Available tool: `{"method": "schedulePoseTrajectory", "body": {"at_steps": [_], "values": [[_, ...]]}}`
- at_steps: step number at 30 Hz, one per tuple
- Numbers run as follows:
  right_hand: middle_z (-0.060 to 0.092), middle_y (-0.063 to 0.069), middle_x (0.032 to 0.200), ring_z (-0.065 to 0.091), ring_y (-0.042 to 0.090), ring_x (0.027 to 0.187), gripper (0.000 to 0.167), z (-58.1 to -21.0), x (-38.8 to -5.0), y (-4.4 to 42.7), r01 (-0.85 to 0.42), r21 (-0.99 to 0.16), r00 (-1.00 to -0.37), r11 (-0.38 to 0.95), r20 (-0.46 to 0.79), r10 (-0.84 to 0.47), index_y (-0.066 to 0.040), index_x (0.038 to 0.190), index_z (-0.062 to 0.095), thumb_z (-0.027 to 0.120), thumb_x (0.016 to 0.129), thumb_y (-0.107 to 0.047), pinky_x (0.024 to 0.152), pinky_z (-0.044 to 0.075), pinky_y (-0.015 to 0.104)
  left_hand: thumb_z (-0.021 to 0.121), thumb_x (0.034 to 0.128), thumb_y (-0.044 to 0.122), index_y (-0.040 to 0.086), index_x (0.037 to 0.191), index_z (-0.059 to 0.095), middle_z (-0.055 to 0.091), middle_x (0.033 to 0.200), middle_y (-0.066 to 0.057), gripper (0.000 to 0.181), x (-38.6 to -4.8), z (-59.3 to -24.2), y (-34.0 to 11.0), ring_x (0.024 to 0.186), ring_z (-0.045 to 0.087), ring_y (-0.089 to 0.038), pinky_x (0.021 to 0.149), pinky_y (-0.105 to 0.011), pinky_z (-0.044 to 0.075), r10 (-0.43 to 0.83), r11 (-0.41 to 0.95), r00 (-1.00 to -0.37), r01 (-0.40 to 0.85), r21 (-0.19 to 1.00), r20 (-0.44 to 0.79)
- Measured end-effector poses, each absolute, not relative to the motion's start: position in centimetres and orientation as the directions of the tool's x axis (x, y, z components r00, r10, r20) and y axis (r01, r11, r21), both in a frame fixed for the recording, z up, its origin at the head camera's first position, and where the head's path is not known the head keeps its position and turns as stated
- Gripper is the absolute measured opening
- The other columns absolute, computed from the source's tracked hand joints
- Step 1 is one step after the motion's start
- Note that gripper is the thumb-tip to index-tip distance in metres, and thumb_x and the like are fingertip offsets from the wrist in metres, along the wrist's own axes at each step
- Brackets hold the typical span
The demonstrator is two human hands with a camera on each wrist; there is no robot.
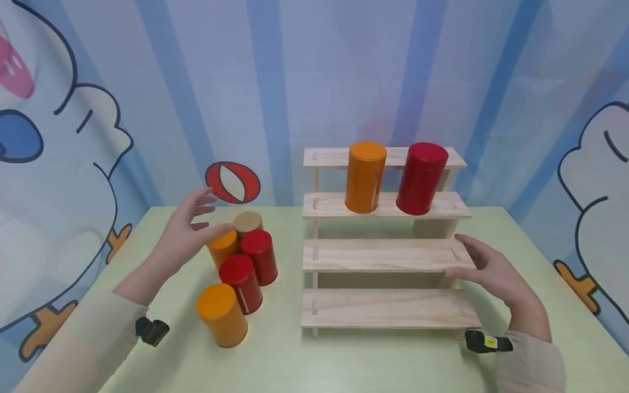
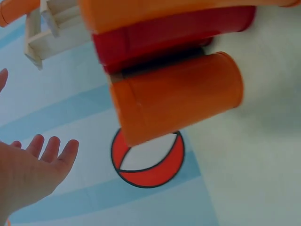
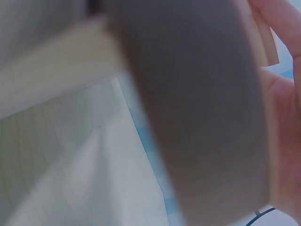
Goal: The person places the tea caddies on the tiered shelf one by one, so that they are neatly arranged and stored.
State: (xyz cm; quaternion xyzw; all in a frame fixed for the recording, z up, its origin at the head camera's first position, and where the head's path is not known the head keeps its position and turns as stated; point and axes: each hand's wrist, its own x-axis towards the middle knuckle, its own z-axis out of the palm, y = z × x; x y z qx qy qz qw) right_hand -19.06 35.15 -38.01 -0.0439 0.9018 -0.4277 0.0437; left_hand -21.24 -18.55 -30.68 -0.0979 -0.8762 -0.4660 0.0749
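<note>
The left hand [image 1: 189,221] is held wide, fingers spread and nothing grasped, with its thumb above the rear orange canister [image 1: 223,254]; whether the lid is touched cannot be told from the head view. This canister is stood upright on the bench [image 1: 275,360], at the left of a close group. Just beside it are placed a tan-lidded canister [image 1: 248,221] at the rear, a rear red canister [image 1: 260,256] and a middle red canister [image 1: 241,284]. A front orange canister [image 1: 222,316] is positioned nearest the viewer.

To the right, a four-tier wooden stand [image 1: 383,255] is set on the bench. The right end of its second tier from the bottom is gripped by the right hand [image 1: 496,275] — thumb at the front edge, fingers at the rear. On the second tier from the top, two canisters are stood upright and apart: an orange shelf canister [image 1: 365,180] at the middle and a red shelf canister [image 1: 422,180] to its right. A blue-striped backdrop [image 1: 319,82] is hung behind the bench.
</note>
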Motion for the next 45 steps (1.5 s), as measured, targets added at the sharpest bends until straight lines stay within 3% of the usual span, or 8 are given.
{"method": "schedulePoseTrajectory", "body": {"at_steps": [18,29,45], "values": [[0.026,0.032,0.151,0.029,0.052,0.134,0.096,-38.0,-19.1,35.0,-0.033,-0.773,-0.994,0.633,-0.042,-0.103,-0.005,0.154,0.012,0.071,0.086,-0.038,0.100,0.032,0.069,0.068,0.0891,0.037,0.009,0.154,0.011,0.028,0.152,-0.022,0.091,-22.3,-36.3,-20.8,0.136,0.030,-0.043,0.103,-0.060,0.037,0.061,0.539,-0.995,0.100,0.837,0.079],[0.026,0.031,0.151,0.029,0.052,0.134,0.096,-37.9,-18.9,35.1,-0.046,-0.777,-0.993,0.628,-0.033,-0.113,-0.005,0.154,0.012,0.071,0.086,-0.038,0.100,0.032,0.068,0.069,0.0890,0.033,0.009,0.154,0.012,0.023,0.154,-0.023,0.090,-22.6,-37.8,-20.7,0.137,0.024,-0.046,0.102,-0.065,0.034,0.044,0.536,-0.999,0.047,0.843,0.028],[0.025,0.032,0.151,0.029,0.052,0.135,0.096,-37.9,-19.0,35.1,-0.044,-0.781,-0.993,0.623,-0.037,-0.115,-0.004,0.154,0.012,0.071,0.086,-0.037,0.101,0.032,0.068,0.067,0.0910,0.026,0.006,0.152,0.016,0.028,0.150,-0.021,0.082,-22.9,-39.1,-20.7,0.134,0.028,-0.043,0.100,-0.060,0.039,0.033,0.494,-0.999,0.022,0.869,0.006]]}}
